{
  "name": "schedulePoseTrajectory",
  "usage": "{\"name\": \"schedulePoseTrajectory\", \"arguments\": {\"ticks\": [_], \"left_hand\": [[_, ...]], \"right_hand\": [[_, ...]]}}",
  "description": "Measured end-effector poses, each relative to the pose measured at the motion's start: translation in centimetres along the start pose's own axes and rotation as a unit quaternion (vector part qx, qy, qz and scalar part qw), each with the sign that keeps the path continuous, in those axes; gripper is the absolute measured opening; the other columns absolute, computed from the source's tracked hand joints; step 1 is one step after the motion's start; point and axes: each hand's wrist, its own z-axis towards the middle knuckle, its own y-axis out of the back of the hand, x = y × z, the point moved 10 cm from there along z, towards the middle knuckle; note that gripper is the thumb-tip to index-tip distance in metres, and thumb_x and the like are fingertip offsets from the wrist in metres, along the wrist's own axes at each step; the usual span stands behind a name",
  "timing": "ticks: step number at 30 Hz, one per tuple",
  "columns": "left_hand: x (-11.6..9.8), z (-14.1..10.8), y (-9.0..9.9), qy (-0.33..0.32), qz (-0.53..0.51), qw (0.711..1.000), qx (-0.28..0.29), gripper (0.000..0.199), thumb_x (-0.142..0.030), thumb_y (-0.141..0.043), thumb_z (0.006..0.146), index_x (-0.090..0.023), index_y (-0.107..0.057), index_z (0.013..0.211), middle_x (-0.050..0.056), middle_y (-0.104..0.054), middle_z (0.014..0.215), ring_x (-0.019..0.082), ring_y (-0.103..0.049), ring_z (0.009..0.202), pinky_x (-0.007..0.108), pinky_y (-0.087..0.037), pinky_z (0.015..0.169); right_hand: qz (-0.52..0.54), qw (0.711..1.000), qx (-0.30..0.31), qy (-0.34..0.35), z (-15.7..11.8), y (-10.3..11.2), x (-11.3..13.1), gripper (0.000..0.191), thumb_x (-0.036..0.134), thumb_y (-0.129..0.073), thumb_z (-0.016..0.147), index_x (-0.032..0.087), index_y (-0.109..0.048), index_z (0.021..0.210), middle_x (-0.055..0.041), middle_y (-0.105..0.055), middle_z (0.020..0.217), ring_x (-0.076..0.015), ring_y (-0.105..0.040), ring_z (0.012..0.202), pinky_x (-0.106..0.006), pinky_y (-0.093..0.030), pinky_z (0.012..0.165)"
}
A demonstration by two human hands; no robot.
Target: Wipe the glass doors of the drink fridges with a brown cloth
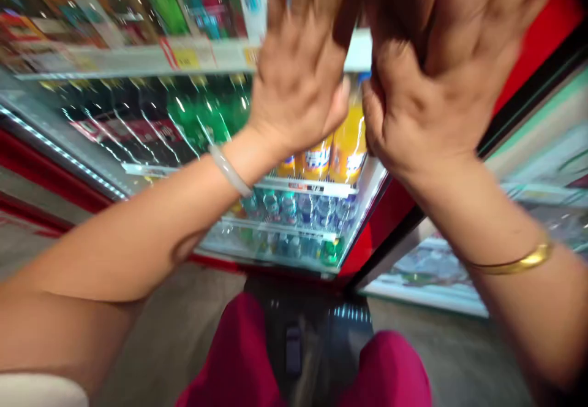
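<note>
Grey floor (151,333) is showing on both sides of the wearer's pink-clad knees (239,358), and a dark, slotted object (353,315) is lying between them, at the foot of a lit, red-framed drinks cooler. Inside, a white shelf (225,51) with price labels is running across the upper part; bottle rows are standing below it.

As to edges, a light strip (59,149) is marking the cooler's left side, and a black frame edge (533,92) is slanting down its right side, beside the red panel. Only a narrow gap is separating the thumbs; more open room is lying over the floor at lower left.

The left hand (298,82) and right hand (432,88) are being held up before the shelves, backs partly to the camera. Upper fingers are running out of view or blurring; whether either hand is gripping anything cannot be told. The orange bottles (353,143), nearest in view, are standing behind and just below the hands, partly covered by them.

Dark bottles (138,113) and green bottles (202,106) are standing farther left; small clear bottles (294,205) are filling a lower shelf. The left forearm, wearing a pale bangle (229,171), is blocking part of the shelving; the right, wearing a gold bangle (519,260), is crossing before a neighbouring cabinet (427,266).
</note>
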Motion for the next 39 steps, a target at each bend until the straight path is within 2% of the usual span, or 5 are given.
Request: {"name": "schedulePoseTrajectory", "arguments": {"ticks": [4,13,23,35,39], "left_hand": [[-0.5,0.6,1.0,0.046,-0.001,0.998,-0.05,0.075,-0.031,-0.055,0.092,0.002,-0.033,0.155,0.022,-0.005,0.174,0.033,0.009,0.158,0.048,0.001,0.133],[0.0,-0.1,-0.4,0.059,0.051,0.997,-0.017,0.046,-0.037,-0.058,0.093,-0.008,-0.069,0.127,0.024,-0.049,0.157,0.034,-0.035,0.156,0.052,-0.024,0.132],[0.2,0.1,0.0,0.054,0.062,0.996,-0.035,0.077,-0.039,-0.055,0.092,-0.001,-0.039,0.157,0.02,-0.038,0.165,0.028,-0.031,0.158,0.043,-0.018,0.134],[0.1,0.0,-0.3,0.055,0.022,0.998,-0.005,0.081,-0.039,-0.058,0.092,-0.003,-0.034,0.16,0.022,-0.028,0.169,0.032,-0.025,0.159,0.048,-0.025,0.133],[0.2,0.1,-0.5,0.059,0.018,0.998,-0.001,0.072,-0.034,-0.053,0.095,0.003,-0.038,0.156,0.025,-0.03,0.166,0.033,-0.021,0.16,0.05,-0.024,0.133]], "right_hand": [[0.074,0.996,-0.055,0.02,1.1,3.9,3.5,0.023,0.031,-0.065,0.095,0.02,-0.078,0.11,0.0011,-0.014,0.172,-0.0339,-0.006,0.161,-0.06,-0.023,0.128],[0.067,0.995,-0.008,0.074,3.4,2.3,2.1,0.029,0.031,-0.067,0.094,0.025,-0.073,0.121,-0.0015,-0.029,0.171,-0.0299,-0.01,0.163,-0.056,-0.01,0.135],[0.085,0.986,0.015,0.144,-0.2,2.5,2.7,0.02,0.034,-0.068,0.092,0.029,-0.075,0.11,0.0063,-0.034,0.169,-0.0248,-0.011,0.163,-0.047,0.004,0.136],[0.111,0.985,-0.028,0.13,-0.3,2.4,2.7,0.02,0.024,-0.062,0.094,0.027,-0.076,0.108,0.0029,-0.041,0.166,-0.0252,-0.016,0.162,-0.055,-0.015,0.134],[0.083,0.994,-0.01,0.073,5.3,3.0,-1.6,0.017,0.028,-0.065,0.093,0.026,-0.077,0.105,-0.0012,-0.037,0.168,-0.0284,-0.021,0.161,-0.058,-0.016,0.133]]}}
